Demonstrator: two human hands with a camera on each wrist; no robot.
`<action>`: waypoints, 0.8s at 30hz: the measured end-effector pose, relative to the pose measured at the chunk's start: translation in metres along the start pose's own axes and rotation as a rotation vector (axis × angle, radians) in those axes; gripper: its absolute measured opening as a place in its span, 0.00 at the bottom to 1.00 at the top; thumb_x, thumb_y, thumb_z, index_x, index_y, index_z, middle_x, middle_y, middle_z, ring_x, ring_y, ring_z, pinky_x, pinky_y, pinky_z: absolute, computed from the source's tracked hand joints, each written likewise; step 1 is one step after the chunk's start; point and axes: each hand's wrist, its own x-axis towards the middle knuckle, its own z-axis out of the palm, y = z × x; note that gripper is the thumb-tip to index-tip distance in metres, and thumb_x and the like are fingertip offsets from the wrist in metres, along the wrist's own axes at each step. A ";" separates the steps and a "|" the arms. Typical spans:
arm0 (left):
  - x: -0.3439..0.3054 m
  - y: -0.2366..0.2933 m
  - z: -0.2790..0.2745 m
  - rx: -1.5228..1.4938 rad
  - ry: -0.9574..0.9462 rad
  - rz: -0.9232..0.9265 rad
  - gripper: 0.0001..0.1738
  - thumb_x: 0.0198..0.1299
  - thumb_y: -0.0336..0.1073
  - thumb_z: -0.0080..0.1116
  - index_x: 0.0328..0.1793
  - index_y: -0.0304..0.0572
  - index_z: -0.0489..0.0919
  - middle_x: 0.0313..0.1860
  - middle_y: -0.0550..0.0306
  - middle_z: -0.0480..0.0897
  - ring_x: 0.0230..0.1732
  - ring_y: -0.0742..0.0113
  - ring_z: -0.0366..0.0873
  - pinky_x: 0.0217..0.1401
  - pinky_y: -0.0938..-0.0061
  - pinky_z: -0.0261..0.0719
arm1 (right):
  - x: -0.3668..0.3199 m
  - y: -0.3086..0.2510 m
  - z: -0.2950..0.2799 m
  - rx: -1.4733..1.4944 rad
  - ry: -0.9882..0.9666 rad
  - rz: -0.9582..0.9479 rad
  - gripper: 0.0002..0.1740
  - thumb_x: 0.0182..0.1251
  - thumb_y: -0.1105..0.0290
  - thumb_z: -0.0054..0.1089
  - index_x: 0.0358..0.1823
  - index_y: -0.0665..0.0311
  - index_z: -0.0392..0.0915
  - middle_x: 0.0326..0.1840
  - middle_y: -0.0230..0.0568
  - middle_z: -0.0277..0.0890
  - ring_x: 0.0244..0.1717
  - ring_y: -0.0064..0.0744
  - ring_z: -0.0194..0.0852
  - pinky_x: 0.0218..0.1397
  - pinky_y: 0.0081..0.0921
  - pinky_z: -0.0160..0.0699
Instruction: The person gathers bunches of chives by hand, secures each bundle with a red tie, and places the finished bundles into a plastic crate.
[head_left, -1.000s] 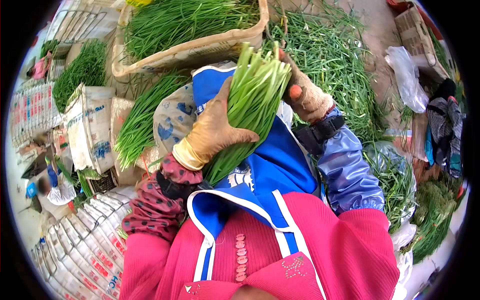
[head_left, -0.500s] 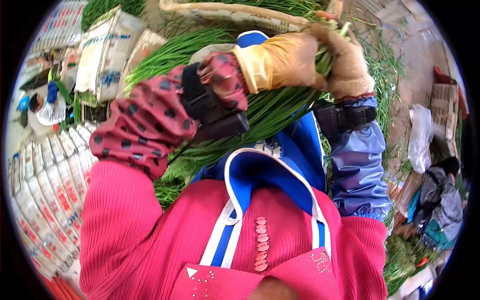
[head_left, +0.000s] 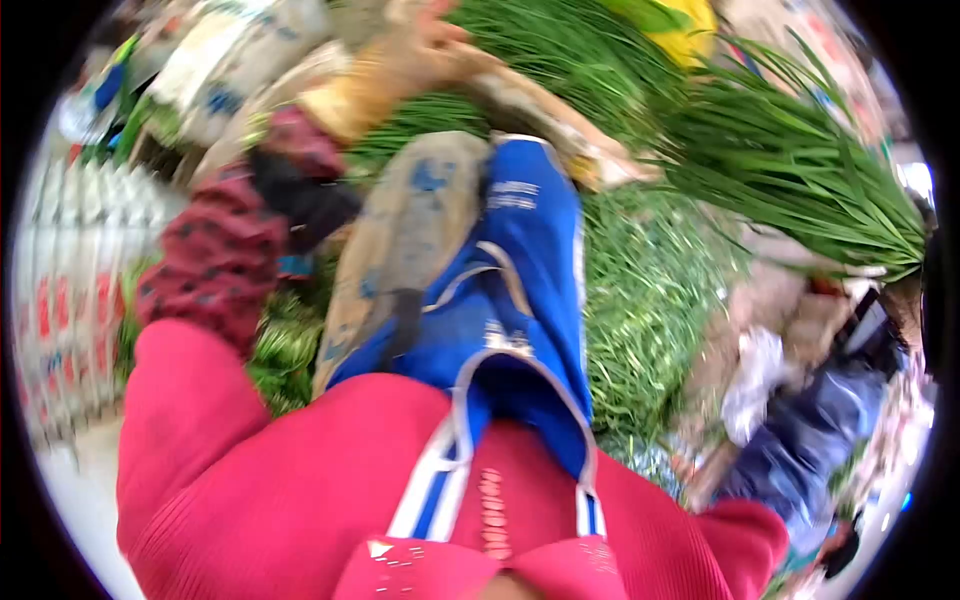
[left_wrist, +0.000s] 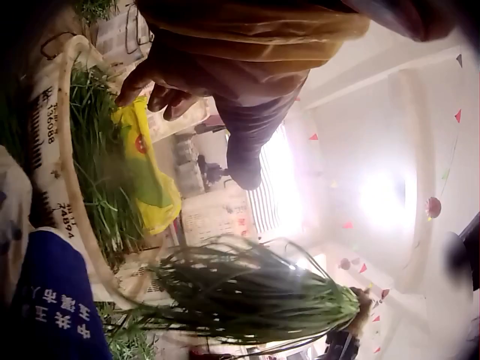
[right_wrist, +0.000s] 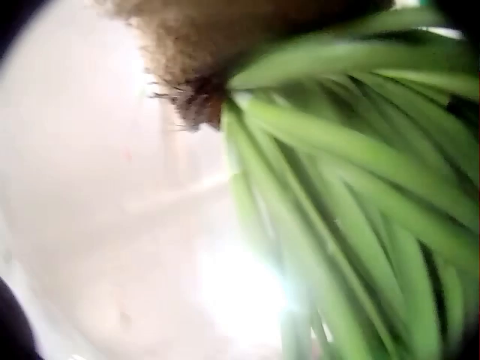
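Note:
My right hand [left_wrist: 363, 309], in a fuzzy tan glove, grips a bunch of garlic chives [head_left: 800, 165] by the stem end, held far out to the right. The long green leaves fan away from it toward the crate side. In the right wrist view the glove [right_wrist: 202, 45] is at the top, and the leaves [right_wrist: 352, 187] spread below it. My left hand [head_left: 405, 62], in a yellowish rubber glove, reaches forward near the crate's edge. Its thumb and fingers [left_wrist: 244, 161] are spread apart with nothing between them.
A pale plastic crate [left_wrist: 66, 154] full of chives stands ahead, a yellow bag [left_wrist: 154, 202] on it. Loose green trimmings [head_left: 650, 310] cover the floor at right. A blue apron [head_left: 535, 230] covers my lap. Stacked white crates [head_left: 80, 300] stand at left.
Both hands were together on the bunch. The left hand has let go and moved forward-left, while the right hand has swung the bunch out to the right.

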 end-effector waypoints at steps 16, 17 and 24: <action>-0.005 0.111 -0.023 -0.723 -0.155 -0.089 0.56 0.54 0.42 0.76 0.81 0.39 0.50 0.76 0.34 0.61 0.76 0.51 0.61 0.71 0.63 0.71 | 0.030 -0.154 0.052 -0.326 -0.185 -0.534 0.38 0.56 0.62 0.66 0.68 0.65 0.65 0.67 0.44 0.70 0.65 0.41 0.70 0.72 0.36 0.62; 0.004 0.118 -0.034 -0.893 -0.107 0.029 0.68 0.44 0.55 0.80 0.81 0.32 0.47 0.76 0.31 0.62 0.76 0.50 0.62 0.76 0.64 0.62 | 0.026 -0.174 0.074 -0.179 -0.257 -0.509 0.37 0.56 0.63 0.66 0.68 0.65 0.66 0.67 0.45 0.70 0.65 0.40 0.70 0.72 0.35 0.62; -0.025 0.158 0.023 -1.653 0.059 0.107 0.66 0.42 0.62 0.78 0.82 0.49 0.51 0.76 0.54 0.63 0.73 0.60 0.65 0.72 0.60 0.70 | -0.015 -0.246 0.213 1.167 -1.199 -0.187 0.35 0.58 0.68 0.66 0.68 0.67 0.67 0.66 0.46 0.72 0.65 0.39 0.71 0.68 0.34 0.68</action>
